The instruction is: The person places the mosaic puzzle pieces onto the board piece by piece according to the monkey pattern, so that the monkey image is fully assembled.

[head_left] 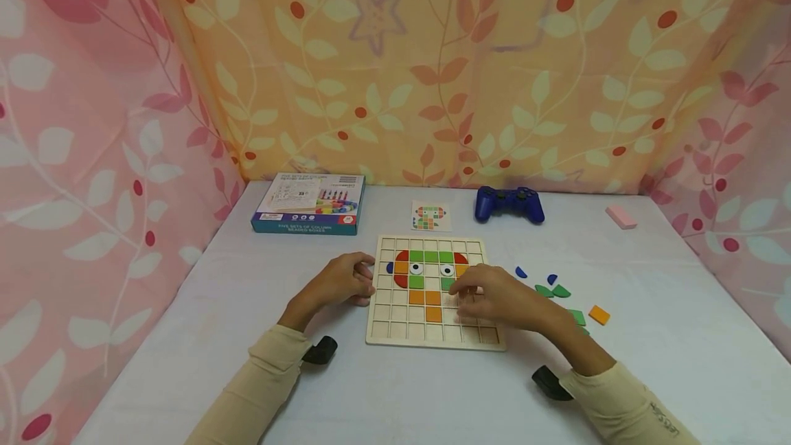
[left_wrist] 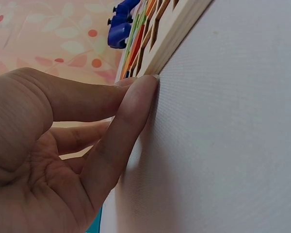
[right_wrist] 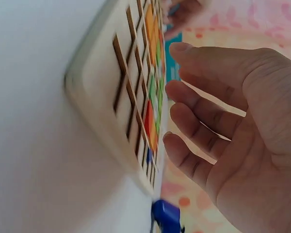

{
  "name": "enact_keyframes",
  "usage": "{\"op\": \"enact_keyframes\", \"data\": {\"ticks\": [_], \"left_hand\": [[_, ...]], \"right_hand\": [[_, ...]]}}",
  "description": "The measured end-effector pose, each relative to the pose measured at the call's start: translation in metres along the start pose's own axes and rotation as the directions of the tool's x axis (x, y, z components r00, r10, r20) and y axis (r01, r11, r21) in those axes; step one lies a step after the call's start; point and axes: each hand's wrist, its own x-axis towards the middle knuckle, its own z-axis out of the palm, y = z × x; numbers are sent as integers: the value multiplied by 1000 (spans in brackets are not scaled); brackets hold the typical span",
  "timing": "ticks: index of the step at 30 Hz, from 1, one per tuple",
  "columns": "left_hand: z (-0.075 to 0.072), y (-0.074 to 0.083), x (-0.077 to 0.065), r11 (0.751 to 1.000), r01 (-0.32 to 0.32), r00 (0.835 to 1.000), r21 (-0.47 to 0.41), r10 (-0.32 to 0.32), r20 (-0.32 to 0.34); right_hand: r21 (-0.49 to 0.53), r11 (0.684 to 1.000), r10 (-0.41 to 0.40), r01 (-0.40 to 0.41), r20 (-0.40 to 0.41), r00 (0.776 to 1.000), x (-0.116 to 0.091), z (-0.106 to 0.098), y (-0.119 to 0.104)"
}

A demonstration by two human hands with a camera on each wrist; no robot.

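A square wooden grid board lies on the white cloth, with red, green, orange and blue tiles and two eye tiles set in its cells. My left hand is at the board's left edge; in the left wrist view its thumb and a finger pinch the wooden edge. Over the right part of the board hovers my right hand. The right wrist view shows its fingers loosely bent, apart from the thumb, with nothing between them. Part of the tile pattern is hidden under this hand.
Loose pieces lie right of the board: blue half-rounds, green pieces and an orange tile. Behind stand a pattern card, a blue game controller, a boxed bead set and a pink block.
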Motion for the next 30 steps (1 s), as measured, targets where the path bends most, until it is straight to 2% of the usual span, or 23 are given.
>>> {"op": "enact_keyframes", "data": {"ticks": [7, 17, 23, 30], "left_hand": [[0, 1, -1, 1000, 12, 1000, -2, -12, 1], [0, 2, -2, 1000, 17, 1000, -9, -17, 2], [1, 3, -3, 1000, 20, 1000, -8, -20, 2], [1, 3, -3, 1000, 16, 1000, -12, -16, -3]], "right_hand": [[-4, 999, 32, -32, -76, 997, -26, -25, 21], [-62, 982, 164, -177, -175, 971, -68, -48, 54], [-60, 958, 264, -279, -183, 947, -93, -56, 71], [-81, 942, 312, -327, -154, 937, -115, -63, 89]]}}
